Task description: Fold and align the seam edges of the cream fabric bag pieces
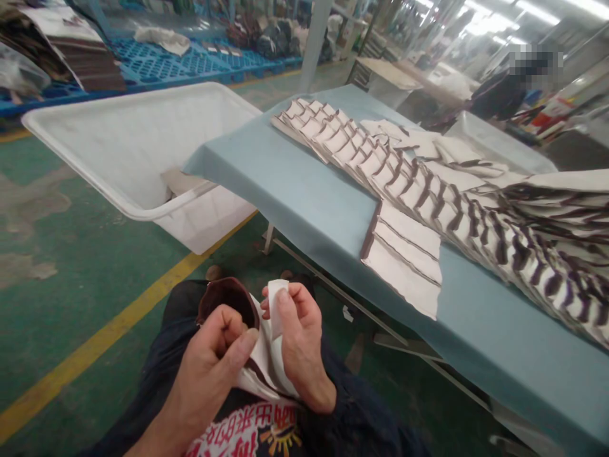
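A brown-and-white leather piece (238, 317) sits over the person's lap, below the near edge of the worktop (304, 197); its brown side curls up at the top, the white lining facing the person. The left hand (216, 355) is closed on the brown flap, thumb pressed to the lining. The right hand (297, 330) pinches a white tab (276, 304) (folded upright) between thumb and fingers. Rows of similar cut pieces (409, 184) overlap on the worktop, a small stack (404, 254) near its edge. A white tub (128, 146) stands to the left on open green floor (71, 266).
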Demonstrator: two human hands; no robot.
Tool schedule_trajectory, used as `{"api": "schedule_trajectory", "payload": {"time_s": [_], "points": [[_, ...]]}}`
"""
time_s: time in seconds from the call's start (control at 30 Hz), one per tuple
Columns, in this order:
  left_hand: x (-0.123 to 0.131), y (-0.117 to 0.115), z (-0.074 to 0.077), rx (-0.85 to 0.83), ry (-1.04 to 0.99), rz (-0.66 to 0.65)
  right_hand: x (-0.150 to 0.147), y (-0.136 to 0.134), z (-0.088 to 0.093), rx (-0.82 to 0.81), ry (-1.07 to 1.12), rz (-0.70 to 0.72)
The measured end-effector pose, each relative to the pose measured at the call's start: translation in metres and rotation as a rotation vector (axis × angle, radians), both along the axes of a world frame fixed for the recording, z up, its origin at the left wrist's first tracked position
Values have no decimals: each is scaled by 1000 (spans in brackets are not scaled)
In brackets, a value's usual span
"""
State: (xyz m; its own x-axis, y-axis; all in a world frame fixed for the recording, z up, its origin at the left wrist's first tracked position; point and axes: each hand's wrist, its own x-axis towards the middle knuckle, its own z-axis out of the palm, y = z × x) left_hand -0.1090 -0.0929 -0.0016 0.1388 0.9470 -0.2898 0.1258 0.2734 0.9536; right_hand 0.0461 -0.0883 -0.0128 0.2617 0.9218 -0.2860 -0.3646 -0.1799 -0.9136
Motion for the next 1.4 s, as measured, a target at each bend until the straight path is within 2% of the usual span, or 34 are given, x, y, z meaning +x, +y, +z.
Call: {"api": "schedule_trajectory", "payload": {"time_s": [0.07, 0.13, 0.23, 0.33, 0.47, 0.53, 0.63, 0.73, 0.87, 0.97, 1.07, 1.17, 1.27, 1.4], "points": [[-9, -4, -13, 60, 61, -42, -8, -7, -23, -68, 23, -37], [-19, -9, -22, 125, 105, -105, -16, -17, -44, -140, 50, -8], [-37, -22, -28, 182, 138, -168, -24, -31, -65, -226, 71, 36], [-56, -40, -29, 257, 174, -235, -25, -34, -73, -272, 74, 67], [-77, -64, -35, 449, 351, -331, -20, -26, -70, -294, 65, 123], [-81, -69, -35, 469, 401, -364, -15, -20, -62, -289, 60, 164], [-81, -62, -29, 361, 385, -348, 3, -12, -39, -257, 47, 219], [-78, -40, -17, 223, 285, -290, 30, -10, 5, -173, -1, 293], [-66, -5, 5, 79, 70, -197, 53, -16, 69, -27, -182, 540], [-51, 15, 29, 92, 9, -170, 51, -15, 96, 33, -307, 591], [-38, 29, 53, 152, 40, -184, 42, -7, 104, 116, -422, 531], [-32, 34, 68, 227, 58, -193, 38, 2, 103, 167, -490, 479], [-31, 34, 71, 304, 96, -216, 38, 5, 102, 171, -524, 465], [-30, 33, 68, 385, 146, -234, 35, 6, 101, 145, -554, 458]]}}
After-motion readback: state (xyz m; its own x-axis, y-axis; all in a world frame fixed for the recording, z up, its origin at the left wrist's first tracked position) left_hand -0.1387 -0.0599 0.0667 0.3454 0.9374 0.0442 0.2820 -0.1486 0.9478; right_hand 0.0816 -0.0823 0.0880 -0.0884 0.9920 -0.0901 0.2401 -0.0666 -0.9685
